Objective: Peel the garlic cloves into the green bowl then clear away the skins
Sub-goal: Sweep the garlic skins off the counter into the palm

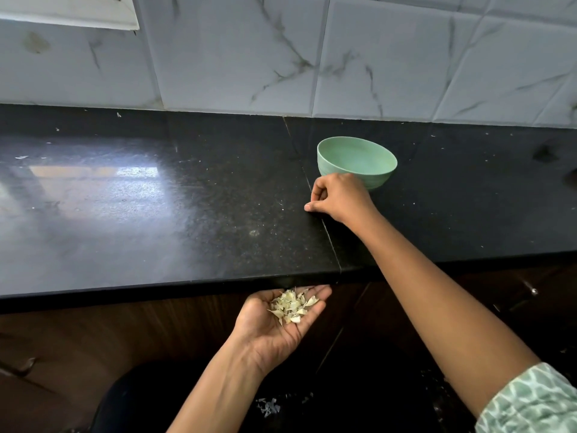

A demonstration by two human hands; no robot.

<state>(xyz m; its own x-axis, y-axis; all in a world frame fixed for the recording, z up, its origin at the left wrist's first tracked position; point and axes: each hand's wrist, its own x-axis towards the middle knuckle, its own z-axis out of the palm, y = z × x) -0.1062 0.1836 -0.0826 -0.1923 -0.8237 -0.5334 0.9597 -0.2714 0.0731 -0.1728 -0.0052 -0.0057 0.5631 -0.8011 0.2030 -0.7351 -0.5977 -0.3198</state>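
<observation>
The green bowl [359, 157] stands on the black counter [187, 214], right of centre; its inside looks bare from here. My left hand [281, 320] is held palm up just below the counter's front edge, cupping a small heap of pale garlic skins [293, 306]. My right hand [338, 198] rests on the counter right in front of the bowl, fingers curled under and thumb tip touching the surface. Whether it holds anything is hidden.
A marbled tile wall [343, 57] rises behind the counter. Tiny white specks lie scattered over the counter top. Dark wooden cabinet fronts [93, 339] run below the edge, and a few skin scraps [268, 407] lie on the dark floor.
</observation>
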